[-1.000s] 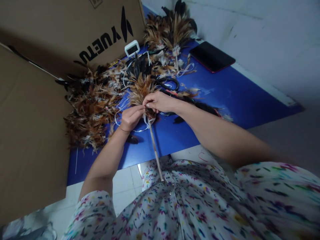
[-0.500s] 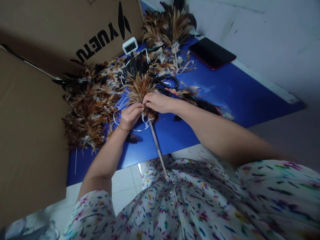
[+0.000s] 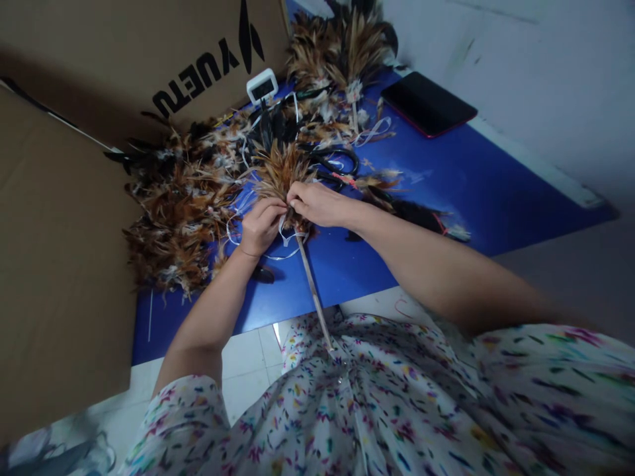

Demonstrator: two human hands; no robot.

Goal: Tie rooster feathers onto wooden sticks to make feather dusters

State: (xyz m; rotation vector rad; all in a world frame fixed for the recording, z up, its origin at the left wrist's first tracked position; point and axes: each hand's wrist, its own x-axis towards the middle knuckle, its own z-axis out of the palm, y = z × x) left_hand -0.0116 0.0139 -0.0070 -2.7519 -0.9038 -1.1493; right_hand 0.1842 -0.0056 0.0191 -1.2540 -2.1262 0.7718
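Two hands meet at one feather duster [image 3: 282, 168] in my head view, its head over the blue tabletop [image 3: 357, 264] and its wooden stick [image 3: 313, 291] overhanging the near edge. I see the left hand [image 3: 260, 225] pinching the feathered head from the left, the right hand [image 3: 317, 201] closed on it from the right; whether ribbon is caught in the fingertips I cannot tell. The stick ends against or just in front of the floral shirt [image 3: 377, 396], so a body shift could twist the head in my grip. White ribbon [image 3: 286, 242] loops out left, close to the loose feathers [image 3: 183, 205]; a pull there might snag some. If either pinch slackens, I'd expect feathers to slip out.
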